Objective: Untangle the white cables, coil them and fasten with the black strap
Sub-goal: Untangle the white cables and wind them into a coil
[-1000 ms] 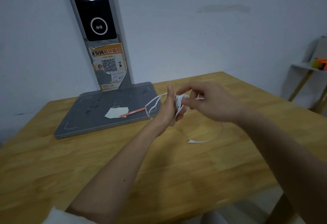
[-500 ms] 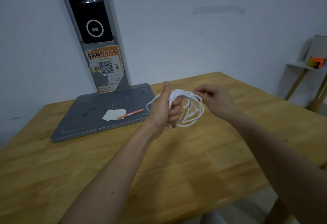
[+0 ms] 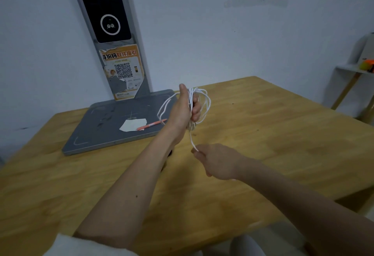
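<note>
My left hand (image 3: 185,110) is raised above the wooden table (image 3: 263,134), fingers closed around a bundle of white cable (image 3: 204,102) wound in loops around the palm. One strand of the cable runs straight down from the bundle to my right hand (image 3: 216,161), which pinches its end between thumb and fingers, lower and nearer to me. A small dark shape (image 3: 169,153), partly hidden under my left forearm, lies on the table; I cannot tell whether it is the black strap.
A grey stand base (image 3: 105,132) with a tall post and QR sticker sits at the table's back left; a white paper scrap (image 3: 132,125) and an orange pen (image 3: 150,124) lie on it. A shelf with an orange object (image 3: 367,66) stands at far right.
My right hand left the loops beside my left hand and dropped down toward me, pulling one cable strand taut below the bundle. The left hand stayed raised, gripping the coil.
</note>
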